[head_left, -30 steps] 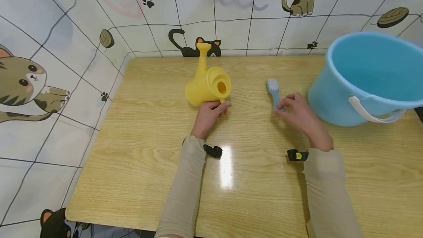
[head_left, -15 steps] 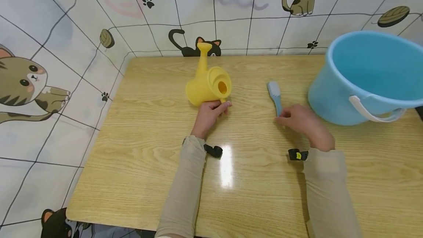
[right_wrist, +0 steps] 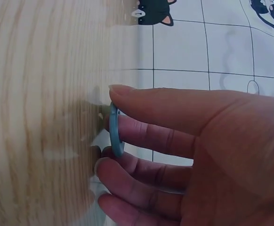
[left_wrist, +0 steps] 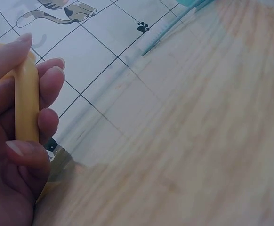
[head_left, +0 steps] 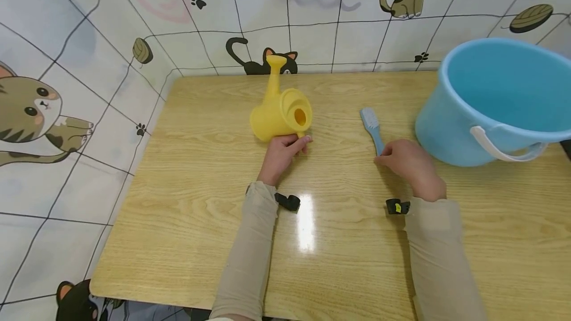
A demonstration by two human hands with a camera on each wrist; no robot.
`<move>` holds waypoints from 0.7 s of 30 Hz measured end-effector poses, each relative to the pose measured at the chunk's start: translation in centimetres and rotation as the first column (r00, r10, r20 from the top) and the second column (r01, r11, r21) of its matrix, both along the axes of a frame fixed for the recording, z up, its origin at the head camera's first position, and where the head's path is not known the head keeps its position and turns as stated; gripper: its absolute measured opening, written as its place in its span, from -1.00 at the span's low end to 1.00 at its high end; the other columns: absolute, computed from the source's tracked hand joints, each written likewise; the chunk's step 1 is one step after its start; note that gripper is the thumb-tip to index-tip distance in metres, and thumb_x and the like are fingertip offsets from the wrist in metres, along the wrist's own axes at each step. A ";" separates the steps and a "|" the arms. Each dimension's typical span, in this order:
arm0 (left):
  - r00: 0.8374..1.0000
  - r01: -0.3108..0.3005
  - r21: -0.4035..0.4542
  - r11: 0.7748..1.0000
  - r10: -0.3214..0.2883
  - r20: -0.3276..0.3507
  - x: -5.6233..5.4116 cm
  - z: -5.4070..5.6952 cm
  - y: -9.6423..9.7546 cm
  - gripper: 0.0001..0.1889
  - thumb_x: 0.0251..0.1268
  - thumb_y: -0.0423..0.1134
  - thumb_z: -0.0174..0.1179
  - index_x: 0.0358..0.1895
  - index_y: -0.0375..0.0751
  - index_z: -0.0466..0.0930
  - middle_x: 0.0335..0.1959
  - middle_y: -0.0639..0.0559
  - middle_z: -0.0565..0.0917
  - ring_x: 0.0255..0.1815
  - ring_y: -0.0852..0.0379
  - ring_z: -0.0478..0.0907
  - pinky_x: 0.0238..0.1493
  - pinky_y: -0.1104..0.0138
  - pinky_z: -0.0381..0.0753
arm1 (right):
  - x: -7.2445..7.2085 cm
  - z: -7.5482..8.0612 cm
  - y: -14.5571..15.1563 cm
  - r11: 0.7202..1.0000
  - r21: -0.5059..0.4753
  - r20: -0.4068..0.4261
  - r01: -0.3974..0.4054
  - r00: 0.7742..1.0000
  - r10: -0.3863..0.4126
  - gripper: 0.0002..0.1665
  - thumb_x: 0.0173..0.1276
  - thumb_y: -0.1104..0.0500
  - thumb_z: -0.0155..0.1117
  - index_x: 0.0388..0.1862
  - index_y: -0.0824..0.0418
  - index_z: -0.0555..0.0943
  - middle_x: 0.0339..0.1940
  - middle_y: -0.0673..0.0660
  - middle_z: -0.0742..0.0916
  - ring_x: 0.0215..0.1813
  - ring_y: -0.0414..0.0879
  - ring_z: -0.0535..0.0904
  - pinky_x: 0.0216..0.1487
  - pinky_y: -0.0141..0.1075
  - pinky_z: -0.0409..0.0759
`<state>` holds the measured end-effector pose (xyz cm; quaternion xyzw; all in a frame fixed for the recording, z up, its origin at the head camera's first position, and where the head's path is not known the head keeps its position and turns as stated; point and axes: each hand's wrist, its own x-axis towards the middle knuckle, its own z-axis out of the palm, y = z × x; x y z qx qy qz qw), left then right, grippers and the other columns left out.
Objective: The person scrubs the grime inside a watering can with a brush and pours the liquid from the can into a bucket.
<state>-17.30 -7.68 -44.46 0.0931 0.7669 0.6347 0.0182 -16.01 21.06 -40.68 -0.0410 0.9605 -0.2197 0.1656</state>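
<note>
In the head view a yellow watering can (head_left: 278,118) is at the middle back of the table, its spout pointing to the wall. My left hand (head_left: 283,155) grips its handle; the left wrist view shows fingers and thumb curled round that yellow handle (left_wrist: 27,103). To the right, a small light-blue tool (head_left: 371,123) with a paler, ridged head looks like a brush, head away from me. Thumb and index finger of my right hand (head_left: 408,162) pinch its handle end, a blue loop (right_wrist: 114,132) in the right wrist view. Whether the tool touches the table is unclear.
Beside my right hand stands a large blue bucket (head_left: 468,128) with a white handle (head_left: 504,150) hanging toward me. The wooden table (head_left: 192,212) meets a cat-patterned tiled wall (head_left: 312,9) at its back and left.
The right hand and the blue brush-like tool came a little toward me at first, then shifted slightly right. My left hand and the watering can stay in place.
</note>
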 end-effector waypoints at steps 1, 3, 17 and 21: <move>1.000 0.003 0.000 1.000 -0.003 -0.002 0.0 0.0 0.0 -0.60 0.16 -0.06 0.18 -0.45 -0.44 0.60 -0.50 -0.32 0.55 -0.44 -0.25 0.37 -0.49 0.31 0.37 | 0.0 0.0 0.0 1.000 0.003 0.001 0.003 1.000 -0.003 -0.68 0.19 0.00 0.22 -0.32 0.26 0.61 -0.38 0.13 0.59 -0.36 0.01 0.40 -0.40 -0.21 0.35; 1.000 0.009 0.000 1.000 -0.009 -0.006 -0.1 -0.2 -0.1 -0.60 0.16 -0.05 0.18 -0.45 -0.45 0.60 -0.50 -0.32 0.55 -0.45 -0.25 0.37 -0.50 0.33 0.36 | -0.1 -0.1 -0.1 1.000 0.007 0.001 0.003 1.000 -0.003 -0.68 0.18 0.00 0.22 -0.34 0.26 0.61 -0.39 0.13 0.59 -0.38 0.01 0.40 -0.41 -0.22 0.35; 0.999 -0.031 -0.004 1.000 0.031 -0.043 -1.5 -3.0 0.1 -0.53 0.04 0.15 0.20 -0.52 -0.27 0.63 -0.57 -0.13 0.57 -0.54 -0.03 0.37 -0.53 0.29 0.35 | -0.3 -0.4 0.1 1.000 0.004 0.005 0.001 1.000 -0.001 -0.68 0.18 -0.03 0.21 -0.38 0.24 0.57 -0.46 0.10 0.56 -0.42 0.00 0.39 -0.47 -0.25 0.32; 0.999 -0.025 0.003 1.000 0.026 -0.031 -1.5 -3.0 0.1 -0.53 0.04 0.15 0.20 -0.49 -0.28 0.63 -0.56 -0.15 0.57 -0.53 -0.05 0.38 -0.51 0.29 0.36 | -0.3 0.2 0.4 0.998 -0.064 0.006 0.014 1.000 -0.014 -0.59 0.26 -0.12 0.09 -0.31 0.24 0.51 -0.38 0.13 0.54 -0.37 0.01 0.39 -0.43 -0.23 0.32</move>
